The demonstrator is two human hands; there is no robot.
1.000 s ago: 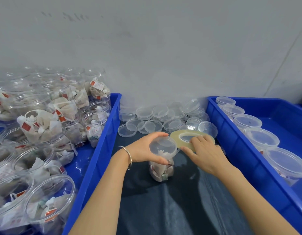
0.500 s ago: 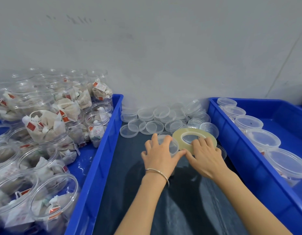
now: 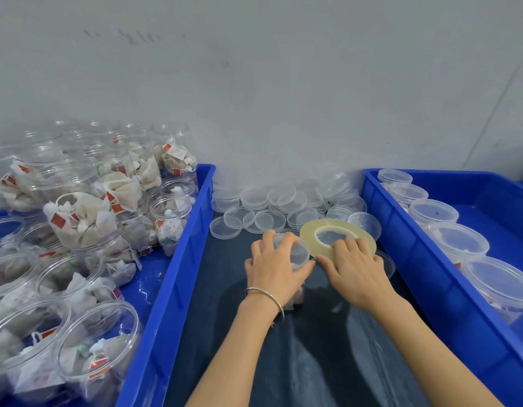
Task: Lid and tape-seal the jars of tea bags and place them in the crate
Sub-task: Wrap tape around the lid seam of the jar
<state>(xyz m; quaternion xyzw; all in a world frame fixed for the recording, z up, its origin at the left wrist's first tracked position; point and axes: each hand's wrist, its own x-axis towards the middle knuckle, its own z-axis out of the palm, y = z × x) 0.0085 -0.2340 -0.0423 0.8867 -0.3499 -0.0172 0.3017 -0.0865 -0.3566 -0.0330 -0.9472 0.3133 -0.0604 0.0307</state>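
While the left hand [image 3: 276,267] lies over the clear plastic lid [image 3: 295,254] of a small transparent jar of tea bags [image 3: 294,292], its fingers curl round the lid's rim and hide most of the jar. This jar stands upright on the dark surface [image 3: 313,362], and only pale sachets near its base show under the palm. Just right of the jar, the right hand [image 3: 355,270] grips a wide, flat, yellowish roll of clear tape [image 3: 313,233], fingers bent over its near edge. Behind the jar lies a heap of loose clear round lids [image 3: 263,208]. Farther right of the jar, the blue plastic crate [image 3: 401,259] holds a row of lidded jars [image 3: 458,240].
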